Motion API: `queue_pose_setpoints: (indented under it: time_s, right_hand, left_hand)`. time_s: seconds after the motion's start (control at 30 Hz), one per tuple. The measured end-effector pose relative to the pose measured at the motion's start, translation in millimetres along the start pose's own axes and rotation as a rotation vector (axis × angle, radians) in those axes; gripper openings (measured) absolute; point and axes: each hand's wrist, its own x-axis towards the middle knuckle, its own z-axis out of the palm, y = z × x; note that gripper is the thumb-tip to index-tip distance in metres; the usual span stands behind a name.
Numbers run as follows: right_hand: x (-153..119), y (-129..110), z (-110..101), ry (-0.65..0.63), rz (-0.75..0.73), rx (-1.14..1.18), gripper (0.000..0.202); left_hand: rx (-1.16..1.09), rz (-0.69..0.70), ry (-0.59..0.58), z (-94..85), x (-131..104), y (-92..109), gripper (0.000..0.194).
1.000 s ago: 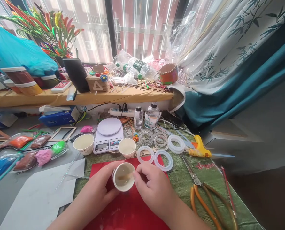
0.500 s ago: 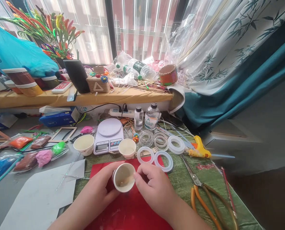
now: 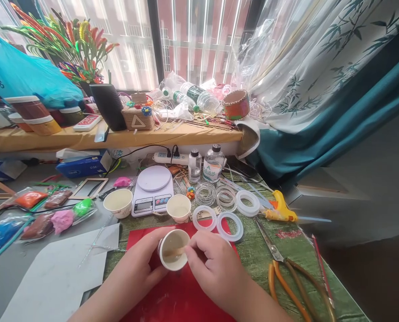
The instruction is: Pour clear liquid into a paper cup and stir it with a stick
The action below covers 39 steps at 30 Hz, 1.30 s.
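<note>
My left hand is wrapped round a small paper cup, whose mouth tilts toward me. A flat wooden stick reaches into the cup, its outer end pinched in my right hand. Some clear liquid seems to lie at the bottom of the cup. Both hands are above a red sheet. Just beyond them stands a second paper cup, with white ring-shaped moulds to its right.
Behind the hands sit a white kitchen scale, another paper cup and two clear bottles. Pliers-like scissors and a yellow glue gun lie at right. White paper and bagged coloured clay are at left.
The wooden stick now shows more clearly across the inside of the cup, and my right hand has shifted slightly. My left hand keeps its hold on the cup.
</note>
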Motion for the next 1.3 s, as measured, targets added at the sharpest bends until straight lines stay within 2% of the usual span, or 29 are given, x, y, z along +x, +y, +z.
queue_pose_setpoints:
  time_s: [0.4,0.7,0.93,1.03,1.17,1.3]
  right_hand:
    - [-0.4,-0.4,1.0,0.026,0.043,-0.029,0.029]
    - [-0.1,-1.8,0.9,-0.014,0.075,-0.012,0.028]
    - [0.2,-0.7,1.0,-0.024,0.008,-0.035,0.03]
    - [0.4,-1.5,-0.1,0.032,0.012,-0.041,0.029]
    - [1.0,-3.1,-3.2,-0.001,0.067,0.079,0.026]
    - [2.3,-1.2,-4.8,0.076,0.026,0.046,0.027]
  left_hand:
    - [0.01,-0.006,-0.013,-0.9,0.5,2.9,0.052]
    - [0.029,-0.005,0.005,-0.8,-0.9,0.7,0.054]
    - [0.015,-0.014,-0.003,0.9,-0.9,-3.2,0.053]
    - [0.011,-0.018,-0.012,-0.2,-1.4,-1.1,0.053]
    - [0.018,-0.026,-0.02,-2.2,-1.7,3.1,0.05]
    - [0.047,0.0,-0.003,-2.2,0.1,4.2,0.053]
